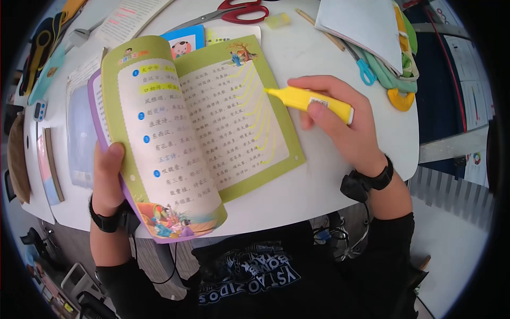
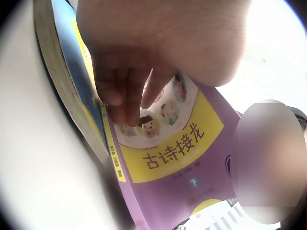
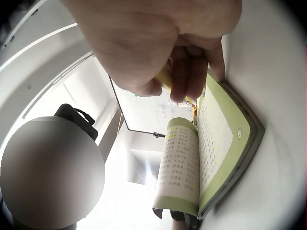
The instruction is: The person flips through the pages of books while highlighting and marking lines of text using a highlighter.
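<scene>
An open book [image 1: 241,133] with green page borders and Chinese text is tilted over the white table, its left pages curling up. My left hand [image 1: 109,167] grips its left edge, thumb on the page margin; in the left wrist view the fingers lie against the purple cover [image 2: 177,165]. My right hand [image 1: 350,122] pinches a yellow highlighter [image 1: 300,98] between thumb and fingers. Its tip points left, right at the upper right margin of the right page. Yellow slanting strokes run down that page, and two lines on the left page are highlighted.
Red-handled scissors [image 1: 244,11] and a blue booklet [image 1: 183,40] lie beyond the book. At the upper right are stacked papers [image 1: 361,32], a green pouch [image 1: 385,74] and blue-handled scissors [image 1: 366,72]. A small timer [image 1: 39,110] and a clear plastic folder [image 1: 79,138] are on the left.
</scene>
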The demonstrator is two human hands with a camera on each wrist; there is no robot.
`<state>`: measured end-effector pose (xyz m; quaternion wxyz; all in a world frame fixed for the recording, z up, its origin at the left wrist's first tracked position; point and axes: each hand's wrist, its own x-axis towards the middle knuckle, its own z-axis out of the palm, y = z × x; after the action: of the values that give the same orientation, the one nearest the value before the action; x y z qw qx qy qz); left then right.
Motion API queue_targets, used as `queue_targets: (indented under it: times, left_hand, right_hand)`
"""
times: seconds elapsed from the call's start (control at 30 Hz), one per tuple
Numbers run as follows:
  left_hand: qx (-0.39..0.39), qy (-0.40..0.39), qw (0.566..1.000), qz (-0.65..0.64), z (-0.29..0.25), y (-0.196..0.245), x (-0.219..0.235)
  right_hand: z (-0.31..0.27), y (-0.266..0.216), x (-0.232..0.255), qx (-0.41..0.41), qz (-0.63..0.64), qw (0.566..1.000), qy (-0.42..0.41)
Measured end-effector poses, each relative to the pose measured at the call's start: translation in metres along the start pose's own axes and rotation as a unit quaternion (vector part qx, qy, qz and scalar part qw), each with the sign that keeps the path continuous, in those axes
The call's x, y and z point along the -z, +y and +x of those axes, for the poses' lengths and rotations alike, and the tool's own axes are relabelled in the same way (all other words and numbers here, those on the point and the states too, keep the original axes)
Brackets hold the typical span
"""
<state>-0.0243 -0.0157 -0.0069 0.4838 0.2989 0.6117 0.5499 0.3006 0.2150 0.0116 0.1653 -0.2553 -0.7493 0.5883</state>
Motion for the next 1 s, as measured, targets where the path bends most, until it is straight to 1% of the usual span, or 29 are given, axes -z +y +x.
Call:
queue_targets:
  times: [0.03, 0.1, 0.13, 0.17, 0.2, 0.23, 0.27, 0.3, 0.33, 0.37, 0.4, 0.43, 0.47, 0.5, 0.53, 0.57, 0.6, 0.63, 0.67, 0.7, 0.77, 0.8, 0.83, 0.87, 0.9, 0.93, 0.97, 1.0]
  left_hand:
    - [-0.002, 0.0, 1.0, 0.0, 0.001, 0.001, 0.0]
    - [-0.019, -0.027, 0.993, 0.112, 0.004, 0.003, -0.001]
    - [-0.06, 0.002, 0.993, 0.105, 0.006, -0.006, -0.004]
    - [-0.06, 0.001, 0.993, 0.105, 0.009, -0.006, -0.011]
    - [-0.12, 0.035, 0.988, 0.094, 0.015, -0.004, -0.025]
    - [-0.178, 0.069, 0.978, 0.083, 0.019, -0.003, -0.037]
    - [-0.177, 0.001, 0.982, 0.063, 0.021, 0.008, -0.043]
    - [-0.175, 0.002, 0.983, 0.063, 0.021, 0.008, -0.045]
    - [-0.189, -0.003, 0.98, 0.063, 0.02, 0.007, -0.046]
    - [-0.202, -0.008, 0.977, 0.063, 0.02, 0.007, -0.046]
    - [-0.199, -0.007, 0.978, 0.062, 0.021, 0.01, -0.039]
    - [-0.208, -0.086, 0.957, 0.181, 0.022, 0.016, -0.026]
    - [-0.213, -0.163, 0.917, 0.297, 0.023, 0.019, -0.019]
    - [-0.214, -0.161, 0.917, 0.296, 0.022, 0.018, -0.019]
    - [-0.214, -0.153, 0.927, 0.269, 0.022, 0.017, -0.02]
    - [-0.213, -0.144, 0.935, 0.242, 0.021, 0.015, -0.021]
    - [-0.213, -0.144, 0.936, 0.242, 0.02, 0.014, -0.021]
    - [-0.199, -0.141, 0.947, 0.211, 0.018, 0.012, -0.02]
    - [-0.185, -0.138, 0.956, 0.179, 0.016, 0.01, -0.02]
    - [-0.185, -0.138, 0.956, 0.179, 0.014, 0.008, -0.022]
    - [-0.17, -0.118, 0.972, 0.109, 0.012, 0.005, -0.024]
    - [-0.17, -0.118, 0.972, 0.11, 0.013, 0.004, -0.024]
    - [-0.188, -0.131, 0.967, 0.113, 0.014, 0.003, -0.024]
    - [-0.204, -0.145, 0.961, 0.117, 0.014, 0.003, -0.024]
    - [-0.204, -0.145, 0.961, 0.117, 0.013, 0.005, -0.024]
    - [-0.19, -0.134, 0.958, 0.166, 0.011, 0.009, -0.026]
    - [-0.176, -0.124, 0.953, 0.216, 0.01, 0.012, -0.027]
    - [-0.177, -0.123, 0.952, 0.216, 0.011, 0.012, -0.028]
  right_hand:
    - [0.0, 0.0, -0.003, 0.002, -0.001, 1.0, 0.0]
    - [-0.002, 0.001, -0.01, 0.0, 0.026, 0.995, 0.097]
    - [-0.003, 0.0, -0.008, 0.0, 0.025, 0.995, 0.099]
    - [-0.003, 0.0, -0.005, 0.01, 0.012, 0.997, 0.073]
    - [-0.004, 0.0, -0.003, 0.02, 0.0, 0.999, 0.045]
    - [-0.004, 0.0, -0.002, 0.019, 0.0, 0.999, 0.045]
    - [-0.004, 0.002, -0.002, 0.039, -0.008, 0.999, 0.028]
    - [-0.005, 0.004, -0.002, 0.058, -0.016, 0.998, 0.011]
    - [-0.007, 0.007, 0.001, 0.056, -0.015, 0.998, 0.009]
    - [-0.01, 0.011, 0.005, 0.028, 0.036, 0.999, -0.013]
    - [-0.01, 0.014, 0.007, -0.001, 0.085, 0.996, -0.035]
    - [-0.009, 0.02, 0.007, -0.003, 0.086, 0.996, -0.037]
    - [-0.006, 0.026, 0.006, 0.056, 0.105, 0.991, -0.057]
    - [-0.004, 0.029, 0.006, 0.116, 0.123, 0.983, -0.077]
    - [-0.004, 0.025, 0.003, 0.116, 0.122, 0.983, -0.078]
    - [-0.005, 0.019, -0.004, 0.087, 0.125, 0.987, -0.047]
    - [-0.005, 0.014, -0.008, 0.057, 0.129, 0.99, -0.015]
    - [-0.003, 0.011, -0.005, 0.056, 0.13, 0.99, -0.016]
    - [0.0, 0.007, -0.001, 0.106, 0.012, 0.994, -0.037]
    - [0.002, 0.005, 0.002, 0.155, -0.106, 0.98, -0.059]
    - [0.0, 0.005, 0.003, 0.151, -0.093, 0.982, -0.071]
    - [0.0, 0.005, 0.003, 0.145, -0.079, 0.983, -0.084]
    - [0.0, 0.008, 0.003, 0.145, -0.079, 0.983, -0.084]
    - [0.001, 0.012, 0.001, 0.17, -0.095, 0.977, -0.084]
    - [0.001, 0.014, 0.0, 0.195, -0.111, 0.971, -0.083]
    - [-0.001, 0.007, -0.002, 0.194, -0.11, 0.971, -0.083]
    - [-0.006, -0.005, -0.005, 0.1, -0.092, 0.988, -0.069]
    - [-0.008, -0.012, -0.006, 0.005, -0.072, 0.996, -0.053]
